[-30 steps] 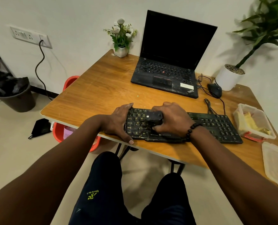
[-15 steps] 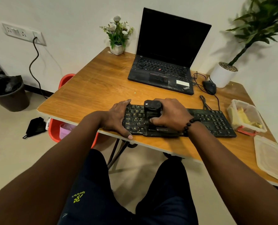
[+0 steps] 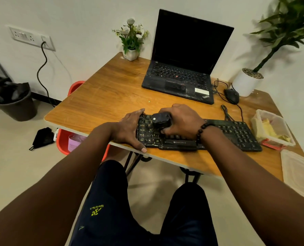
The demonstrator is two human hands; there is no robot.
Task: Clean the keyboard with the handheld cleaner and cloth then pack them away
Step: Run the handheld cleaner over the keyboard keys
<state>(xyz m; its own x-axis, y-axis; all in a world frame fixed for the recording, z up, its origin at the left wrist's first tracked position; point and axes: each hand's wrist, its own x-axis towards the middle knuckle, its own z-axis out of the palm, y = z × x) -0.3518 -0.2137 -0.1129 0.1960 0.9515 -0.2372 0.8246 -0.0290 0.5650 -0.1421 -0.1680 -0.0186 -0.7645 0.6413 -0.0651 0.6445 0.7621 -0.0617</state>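
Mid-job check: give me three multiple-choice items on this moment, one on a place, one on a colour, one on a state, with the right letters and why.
1. Where on the keyboard is the handheld cleaner?
A. over its left half
B. over its number pad
C. off it, by the laptop

2. What colour is the mouse?
A. white
B. red
C. black

3. What is the left hand doing?
A. wiping with a cloth
B. resting on the keyboard's left end
C. lifting the box lid

Answers: 1 A, the right hand holds it above the left keys. 2 C, it is dark beside the laptop. 3 B, its fingers lie along that end.
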